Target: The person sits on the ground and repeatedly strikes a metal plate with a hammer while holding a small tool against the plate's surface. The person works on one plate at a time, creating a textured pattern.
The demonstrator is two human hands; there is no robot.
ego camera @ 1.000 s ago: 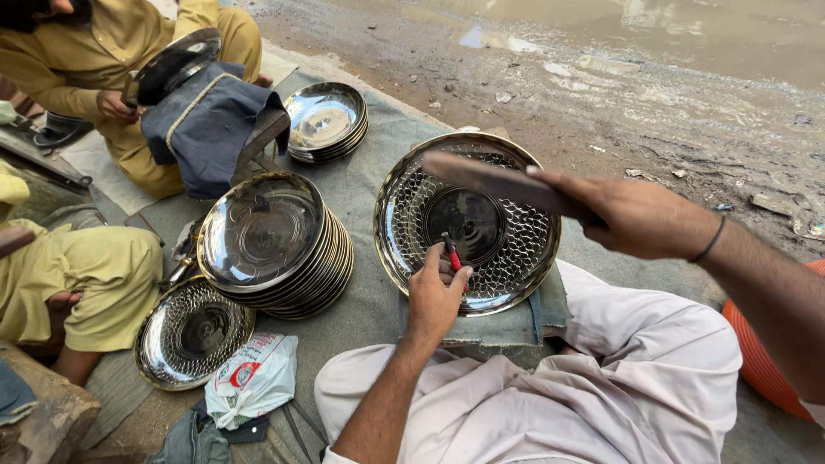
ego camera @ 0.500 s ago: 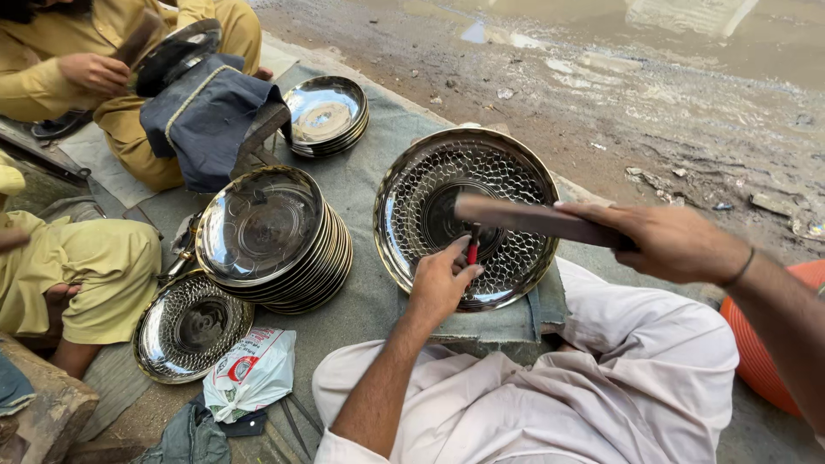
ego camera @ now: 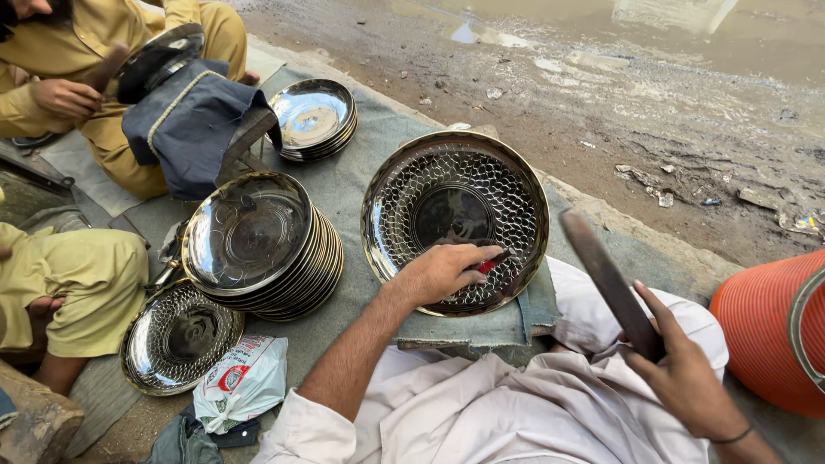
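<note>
A round steel plate [ego camera: 455,219] with a hammered dimple pattern lies on a folded grey cloth pad [ego camera: 481,331] in front of my knees. My left hand [ego camera: 443,271] rests on the plate's near part and pinches a small red-tipped punch [ego camera: 491,265] against the metal. My right hand [ego camera: 679,374] is lifted at the right, above my thigh, gripping a dark flat wooden striker [ego camera: 608,283] that points up and left, away from the plate.
A stack of plain shiny plates [ego camera: 258,249] stands to the left, a patterned plate [ego camera: 176,339] and a white plastic bag [ego camera: 241,382] nearer. A second stack [ego camera: 314,119] lies farther back. Another person in yellow [ego camera: 69,94] works at upper left. An orange ribbed container [ego camera: 769,331] is at right.
My right hand has swung the striker back from over the plate to the right and toward me. The left hand has slid along the plate's near rim with the punch.
</note>
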